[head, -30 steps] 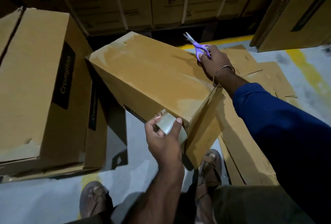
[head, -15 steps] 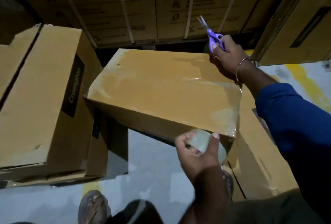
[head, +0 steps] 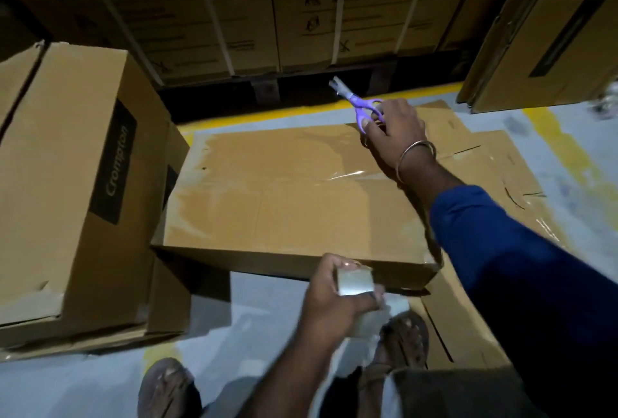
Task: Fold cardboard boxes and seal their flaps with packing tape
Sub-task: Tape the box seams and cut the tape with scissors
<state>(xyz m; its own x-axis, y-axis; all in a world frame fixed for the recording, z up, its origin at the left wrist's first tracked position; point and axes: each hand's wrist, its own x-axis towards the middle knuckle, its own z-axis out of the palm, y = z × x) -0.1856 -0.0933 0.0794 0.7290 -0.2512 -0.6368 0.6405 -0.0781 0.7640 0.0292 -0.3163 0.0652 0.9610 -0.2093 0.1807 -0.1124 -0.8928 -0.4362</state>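
- Head view: the cardboard box (head: 294, 196) lies flat on the grey floor (head: 214, 327), its broad top face up, with shiny tape along the top and the right edge.
- Its left edge is just beside the Crompton box (head: 67, 190); I cannot tell if they touch there.
- The far edge of the box runs near the yellow floor line (head: 267, 113), and behind this line stands a wall of stacked cartons (head: 240, 9).
- The right edge lies over flattened cardboard sheets (head: 485, 156), which spread on the floor to the right.
- The left hand (head: 334, 297) is in front of the near edge; its fingers are curled around the tape roll (head: 355, 282) and grip it.
- The right hand (head: 396, 126) is above the far right corner of the box; its fingers go through the handles of the purple scissors (head: 363, 109) and hold them, blades pointing away to the cartons.
- A metal bangle (head: 414, 160) is on the right wrist, and a blue sleeve (head: 521, 270) covers the arm.
- Open floor stays between the near edge and the two sandalled feet (head: 167, 391), below the Crompton box.
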